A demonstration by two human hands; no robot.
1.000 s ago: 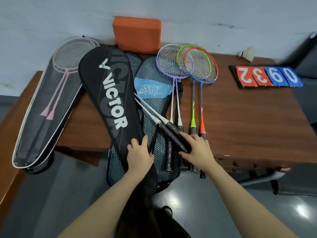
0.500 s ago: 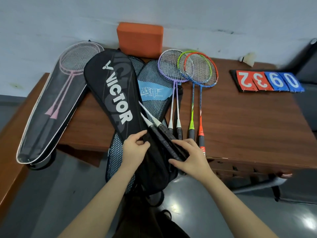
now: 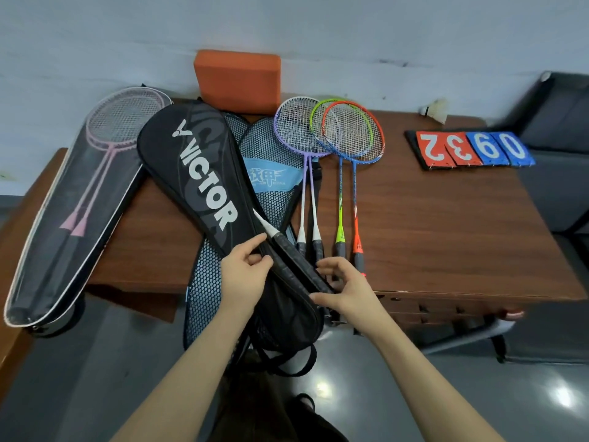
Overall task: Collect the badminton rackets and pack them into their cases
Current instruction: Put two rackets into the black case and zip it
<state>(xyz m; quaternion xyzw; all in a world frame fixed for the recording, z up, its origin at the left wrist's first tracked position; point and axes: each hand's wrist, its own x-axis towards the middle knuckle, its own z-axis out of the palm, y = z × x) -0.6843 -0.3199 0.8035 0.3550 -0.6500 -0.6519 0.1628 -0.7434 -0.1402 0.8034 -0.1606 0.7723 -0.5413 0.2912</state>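
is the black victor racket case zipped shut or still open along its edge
Open, at least at its lower end. Black racket handles stick out of the black Victor racket case, and the left hand and right hand hold that edge.

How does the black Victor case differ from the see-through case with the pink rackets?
The black Victor case is opaque, hiding the racket heads; the see-through case shows its pink rackets. The Victor case has black handles sticking out and both hands at it; the see-through case lies untouched. Both overhang the table's front edge.

At frame centre, the left hand [image 3: 247, 272] pinches the black case [image 3: 197, 173] edge; the right hand [image 3: 345, 290] grips the black racket handles [image 3: 298, 266] sticking out of it.
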